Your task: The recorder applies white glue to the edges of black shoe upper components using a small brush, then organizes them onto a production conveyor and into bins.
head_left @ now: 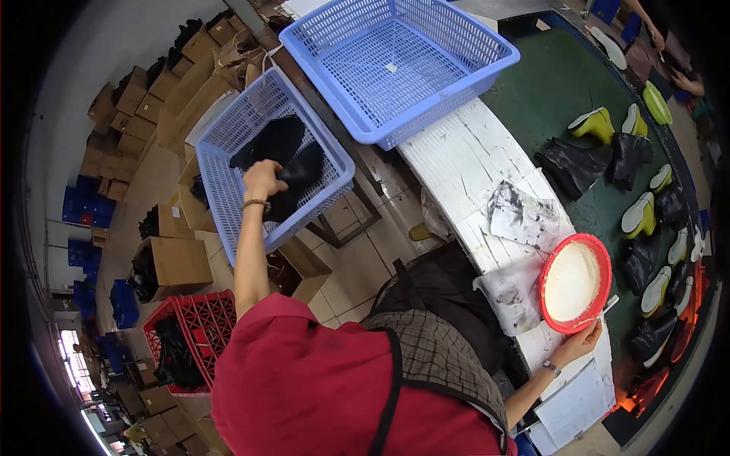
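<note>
My left hand (264, 180) reaches into a blue plastic basket (220, 178) on the left. Its fingers are bent and closed on a black boot (303, 169), with more black pieces lying around it; the fingertips are partly hidden. At the right, my right hand (578, 343) rests by the lower rim of a red bowl (606, 267) filled with creamy white paste (570, 283). A thin, light-coloured brush (610, 304) sticks up past its fingers beside the bowl, and the hand appears closed around it.
An empty-looking blue basket (365, 125) stands ahead on the white bench (475, 144). Stained sheets (523, 216) and papers (576, 403) lie near the bowl. A green conveyor (525, 83) carries black boots (572, 166) and yellow-white soles (640, 216). Cartons (179, 262) and a red crate (220, 323) stand left.
</note>
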A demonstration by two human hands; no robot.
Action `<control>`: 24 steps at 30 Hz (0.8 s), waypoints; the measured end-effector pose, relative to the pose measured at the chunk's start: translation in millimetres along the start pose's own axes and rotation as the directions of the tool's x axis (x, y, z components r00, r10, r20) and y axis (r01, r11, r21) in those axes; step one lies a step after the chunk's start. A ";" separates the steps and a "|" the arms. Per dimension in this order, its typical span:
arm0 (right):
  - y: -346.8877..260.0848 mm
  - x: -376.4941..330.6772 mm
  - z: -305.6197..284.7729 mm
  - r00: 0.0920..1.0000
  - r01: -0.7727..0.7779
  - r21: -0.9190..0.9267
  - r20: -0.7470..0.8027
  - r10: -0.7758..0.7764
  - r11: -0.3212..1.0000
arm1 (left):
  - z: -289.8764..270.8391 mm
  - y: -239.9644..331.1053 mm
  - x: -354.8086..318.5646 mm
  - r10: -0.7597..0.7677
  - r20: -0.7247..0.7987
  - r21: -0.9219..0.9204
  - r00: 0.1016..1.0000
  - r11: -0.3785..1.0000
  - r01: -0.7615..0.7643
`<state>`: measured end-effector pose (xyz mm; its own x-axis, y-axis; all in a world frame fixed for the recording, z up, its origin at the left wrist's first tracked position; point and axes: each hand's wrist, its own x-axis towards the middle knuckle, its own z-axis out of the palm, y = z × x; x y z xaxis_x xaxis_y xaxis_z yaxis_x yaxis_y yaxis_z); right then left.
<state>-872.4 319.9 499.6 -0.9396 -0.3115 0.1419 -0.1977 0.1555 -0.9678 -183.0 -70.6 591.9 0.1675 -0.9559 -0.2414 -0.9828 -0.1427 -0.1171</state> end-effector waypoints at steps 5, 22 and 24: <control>-3.0 -2.0 5.3 0.999 0.040 0.021 0.012 -0.040 0.999 | -65.6 -32.6 -31.4 -0.029 -0.284 -0.777 0.958 0.593 -0.212; -132.2 -18.3 4.7 0.930 0.359 -0.412 0.236 -0.283 0.837 | -47.6 363.1 -39.9 0.958 0.045 -0.760 0.284 0.218 -0.612; -143.5 -25.3 0.4 0.941 0.334 -0.500 0.231 -0.249 0.799 | -50.5 385.9 -49.2 0.945 0.010 -0.715 0.328 0.236 -0.658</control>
<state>-820.1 305.1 634.8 -0.7701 -0.5478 0.3269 -0.6118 0.4889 -0.6219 -574.5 -91.6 607.2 -0.8728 -0.4455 -0.1992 -0.3975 0.4121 0.8199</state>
